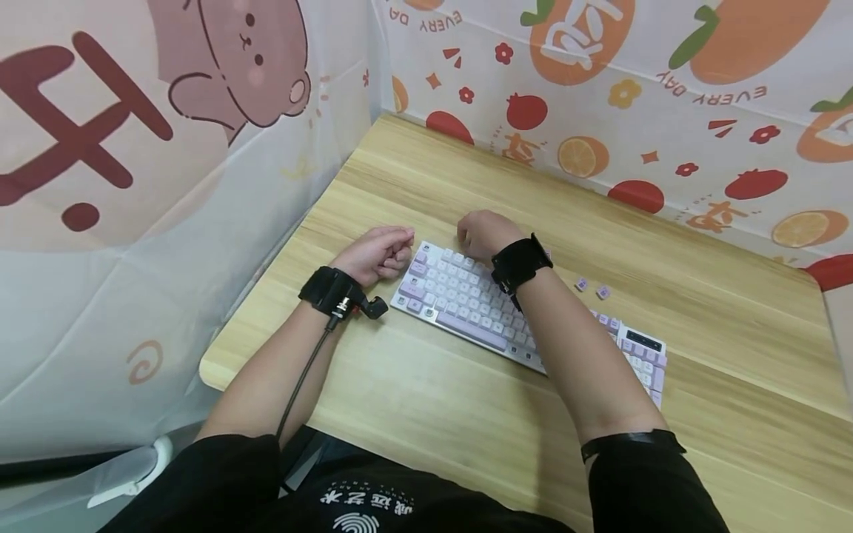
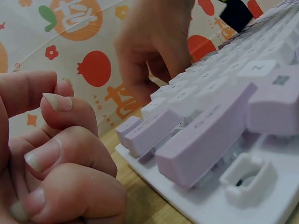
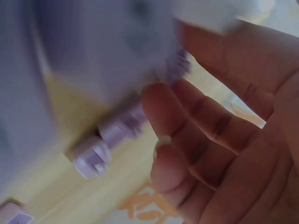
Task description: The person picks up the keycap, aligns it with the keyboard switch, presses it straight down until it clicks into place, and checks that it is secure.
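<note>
Purple loose keycaps (image 1: pixel 603 292) behind the keyboard (image 1: pixel 469 330) appeared light, stiff, best pinched by opposite sides, with the left hand (image 1: pixel 378 255) beside it loosely curled, empty, and the right hand's (image 1: pixel 489 233) hold indeterminable.

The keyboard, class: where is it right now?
In the head view, the keyboard lies on the wooden table, mostly right of centre, its left end beside the left hand, the right forearm crossing above it.
</note>
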The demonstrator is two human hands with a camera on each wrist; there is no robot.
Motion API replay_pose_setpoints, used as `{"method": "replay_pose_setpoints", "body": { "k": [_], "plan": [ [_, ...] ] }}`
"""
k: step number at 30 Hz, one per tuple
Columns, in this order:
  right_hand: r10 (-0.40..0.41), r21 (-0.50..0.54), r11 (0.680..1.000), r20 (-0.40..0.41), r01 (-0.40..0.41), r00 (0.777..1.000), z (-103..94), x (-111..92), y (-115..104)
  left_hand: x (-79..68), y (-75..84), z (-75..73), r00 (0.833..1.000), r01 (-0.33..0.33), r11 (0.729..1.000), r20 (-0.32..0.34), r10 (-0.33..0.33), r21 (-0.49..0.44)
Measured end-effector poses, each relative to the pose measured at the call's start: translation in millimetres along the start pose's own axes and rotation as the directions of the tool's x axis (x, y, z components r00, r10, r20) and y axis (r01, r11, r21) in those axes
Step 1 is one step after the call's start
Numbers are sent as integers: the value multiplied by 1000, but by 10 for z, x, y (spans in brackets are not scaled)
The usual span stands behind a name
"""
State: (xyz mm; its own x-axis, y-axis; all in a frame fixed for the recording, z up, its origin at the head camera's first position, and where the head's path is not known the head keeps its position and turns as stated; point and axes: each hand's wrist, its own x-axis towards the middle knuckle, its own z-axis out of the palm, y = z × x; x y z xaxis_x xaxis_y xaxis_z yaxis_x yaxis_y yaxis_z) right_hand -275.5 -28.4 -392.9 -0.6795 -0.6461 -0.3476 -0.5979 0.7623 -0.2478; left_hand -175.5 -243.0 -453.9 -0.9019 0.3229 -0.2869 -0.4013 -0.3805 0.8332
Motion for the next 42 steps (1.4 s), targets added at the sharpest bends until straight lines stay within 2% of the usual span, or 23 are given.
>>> {"method": "replay_pose_setpoints", "body": {
  "k": [3, 5, 7, 9, 11, 13, 15, 17, 19, 20, 22, 27, 32, 35, 37, 42],
  "plan": [
    [-19, -13, 1000, -6, 19, 1000, 37, 16, 13, 13, -19, 6, 1000, 1, 1000, -1, -1, 3],
    [-36, 18, 999, -13, 37, 999, 39, 18, 33, 15, -27, 9, 1000, 1, 1000, -5, -1, 11],
    [-42, 107, 993, -20, 44, 999, 27, 7, 65, 17, -29, 11, 1000, 3, 1000, -5, -3, 13],
    [-32, 262, 964, -21, 37, 999, 6, -20, 103, 21, -28, 9, 1000, 2, 1000, -4, -2, 18],
    [-21, 456, 890, -27, 31, 999, -18, -71, 136, 20, -21, 6, 1000, -1, 1000, -4, 1, 24],
    [-19, 629, 776, -39, 39, 999, -30, -139, 165, 21, -15, 3, 1000, -2, 1000, -6, 2, 27],
    [-40, 759, 648, -55, 68, 998, -30, -232, 187, 21, -11, 3, 1000, 2, 1000, -8, -1, 27],
    [-65, 842, 529, -83, 105, 994, -15, -341, 204, 19, -6, 3, 1000, 7, 1000, -9, -7, 29],
    [-92, 888, 434, -125, 153, 988, 8, -456, 216, 18, 0, 7, 1000, 12, 1000, -8, -11, 29],
    [-103, 901, 397, -146, 175, 984, 22, -511, 221, 17, 5, 11, 1000, 13, 1000, -8, -12, 28],
    [-121, 912, 348, -187, 218, 975, 48, -622, 221, 11, 16, 26, 1000, 12, 1000, -7, -12, 28],
    [-128, 923, 276, -241, 268, 962, 139, -841, 200, 16, 42, 48, 1000, 9, 1000, -5, -9, 29],
    [-85, 931, 236, -267, 279, 960, 263, -979, 215, 63, 32, 38, 1000, -2, 1000, 19, 2, 25],
    [-65, 926, 212, -305, 311, 950, 284, -1038, 242, 79, 34, 38, 999, -12, 1000, 32, 11, 27],
    [-60, 913, 204, -349, 354, 935, 282, -1074, 268, 79, 32, 35, 999, -13, 1000, 35, 12, 23],
    [-85, 847, 176, -495, 502, 865, 267, -1160, 332, 74, 34, 32, 1000, -7, 999, 27, 6, 31]
  ]
}}
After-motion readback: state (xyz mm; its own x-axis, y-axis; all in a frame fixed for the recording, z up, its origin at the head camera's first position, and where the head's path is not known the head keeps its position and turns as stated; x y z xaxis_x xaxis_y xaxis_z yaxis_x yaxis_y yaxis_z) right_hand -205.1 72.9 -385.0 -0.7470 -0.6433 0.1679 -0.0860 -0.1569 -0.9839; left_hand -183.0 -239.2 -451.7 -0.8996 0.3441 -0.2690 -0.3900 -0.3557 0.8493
